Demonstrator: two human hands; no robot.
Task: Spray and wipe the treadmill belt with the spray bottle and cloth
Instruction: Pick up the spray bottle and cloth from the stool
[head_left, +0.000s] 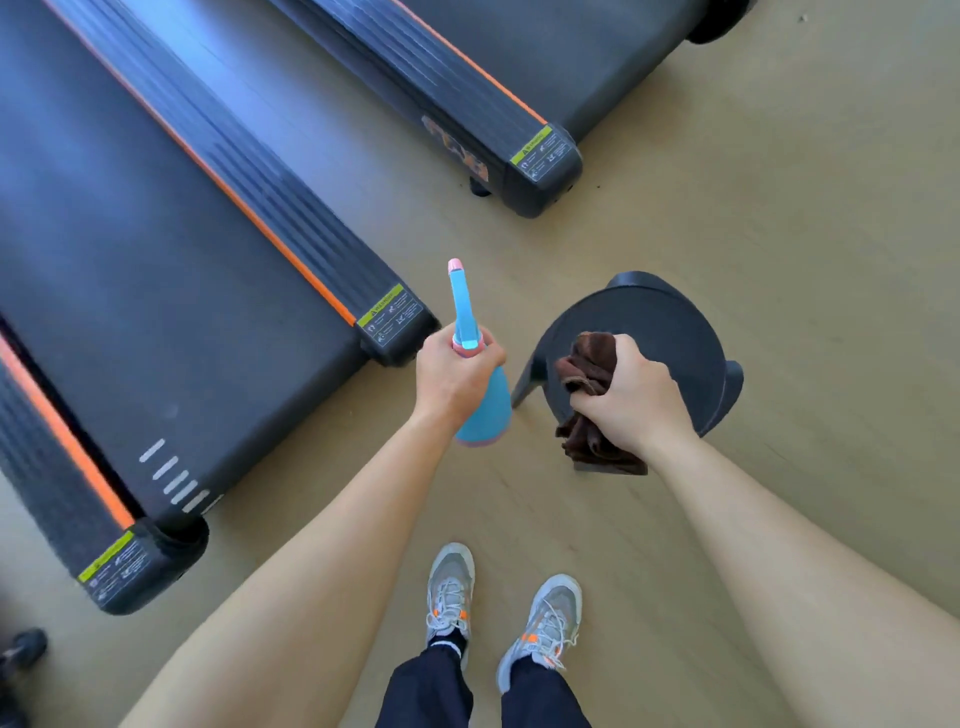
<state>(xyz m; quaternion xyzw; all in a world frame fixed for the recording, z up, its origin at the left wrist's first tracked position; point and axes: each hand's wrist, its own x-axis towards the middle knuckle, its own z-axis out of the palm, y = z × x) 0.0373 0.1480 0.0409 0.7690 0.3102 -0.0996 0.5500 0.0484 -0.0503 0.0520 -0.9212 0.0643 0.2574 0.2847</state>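
My left hand (452, 376) grips a blue spray bottle (480, 405) by its neck; its long nozzle with a pink tip points away from me, past the treadmill's rear corner. A bunched brown cloth (587, 364) is held in my right hand (631, 400), above a black stool. The treadmill belt (145, 291), dark grey between orange-striped side rails, stretches diagonally at the left. Both hands hover over the floor to the right of the belt's end.
A round black plastic stool (670, 327) stands on the tan floor under my right hand. A second treadmill (519, 78) lies at the top. My grey sneakers (498, 608) are at the bottom centre. A dark shoe (23, 649) shows at the lower left edge.
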